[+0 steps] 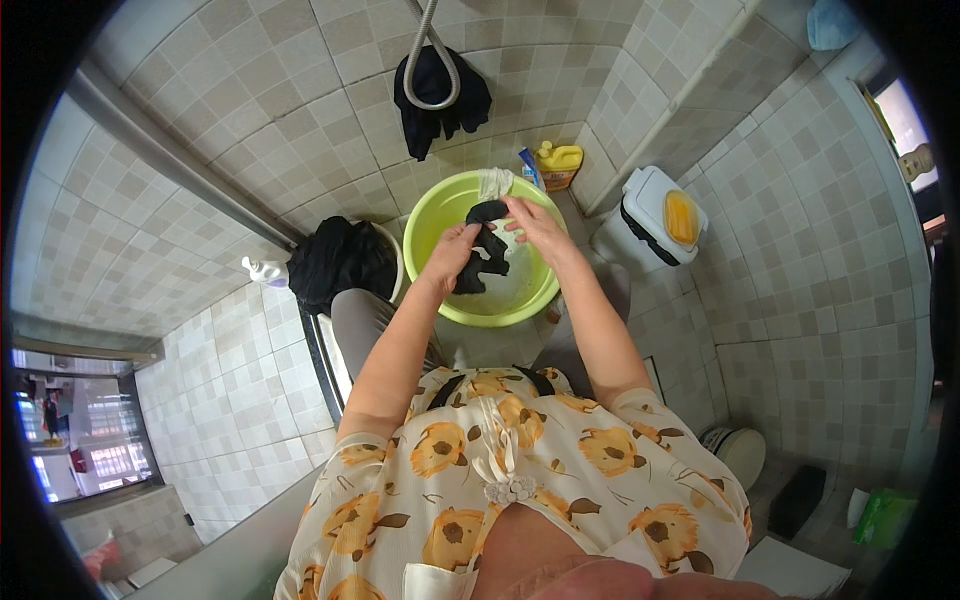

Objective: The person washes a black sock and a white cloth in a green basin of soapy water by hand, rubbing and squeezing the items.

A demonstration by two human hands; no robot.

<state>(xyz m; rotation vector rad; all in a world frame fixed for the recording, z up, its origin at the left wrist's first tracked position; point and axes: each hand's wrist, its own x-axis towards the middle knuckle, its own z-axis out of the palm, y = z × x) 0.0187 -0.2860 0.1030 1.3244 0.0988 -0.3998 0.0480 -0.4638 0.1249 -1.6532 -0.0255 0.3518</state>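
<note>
Both my hands are over a lime-green basin point(427, 203) with cloudy, sudsy water in it. A small black cloth point(490, 266), sock-like in size, stretches between them and hangs down over the water. My left hand point(453, 252) pinches it along its left side. At its upper end, the fingers of my right hand point(537, 229) grip a bunched part. A whitish cloth point(495, 183) lies over the basin's far rim.
Left of the basin, dark clothes point(343, 265) fill a pale tub, beside a white bottle point(266, 271). Behind stand a yellow jug point(559, 165) and a blue packet point(532, 168). A white bin point(640, 218) is at right. Black fabric point(440, 100) and a shower hose point(455, 75) hang on the wall.
</note>
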